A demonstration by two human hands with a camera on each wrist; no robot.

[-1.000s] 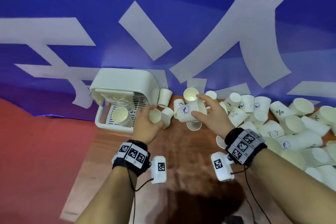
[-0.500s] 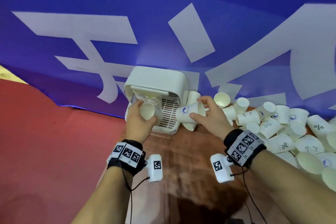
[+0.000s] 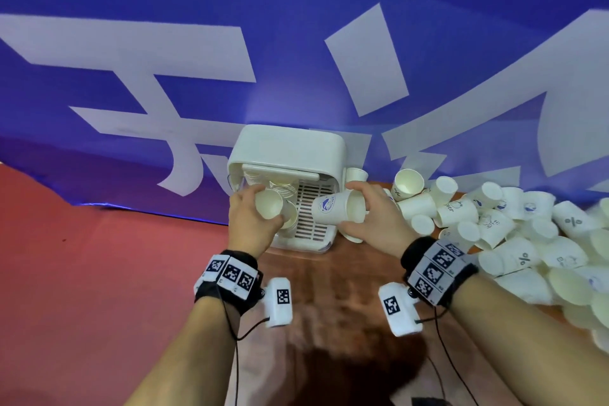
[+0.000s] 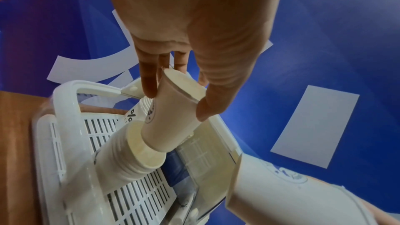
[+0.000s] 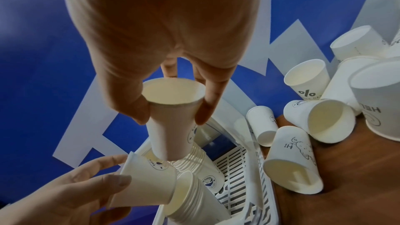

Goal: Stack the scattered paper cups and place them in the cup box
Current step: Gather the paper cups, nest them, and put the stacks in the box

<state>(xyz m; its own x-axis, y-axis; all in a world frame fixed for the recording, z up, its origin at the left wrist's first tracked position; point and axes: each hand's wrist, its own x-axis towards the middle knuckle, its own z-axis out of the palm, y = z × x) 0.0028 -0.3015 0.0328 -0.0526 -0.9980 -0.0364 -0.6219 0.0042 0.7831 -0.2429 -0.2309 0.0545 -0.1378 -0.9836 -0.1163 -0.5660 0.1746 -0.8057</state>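
The white cup box (image 3: 286,155) stands open at the table's back left, with stacks of paper cups (image 4: 129,153) lying on its slatted tray. My left hand (image 3: 260,208) pinches one paper cup (image 4: 171,117) by its rim, with the cup's base at the mouth of the nearer stack (image 5: 194,199). My right hand (image 3: 352,208) grips a second cup (image 5: 171,122) with a blue logo just right of the box opening, above the tray. A second stack (image 5: 199,162) lies deeper in the box.
A large heap of loose white cups (image 3: 494,224) covers the right side of the brown table (image 3: 329,290), reaching up to the box's right wall. A blue banner (image 3: 296,43) hangs right behind. Red floor (image 3: 82,273) lies beyond the table's left edge.
Both hands have moved left from the cup heap to the box opening, each carrying its cup. The left hand's cup now meets the stack in the box.
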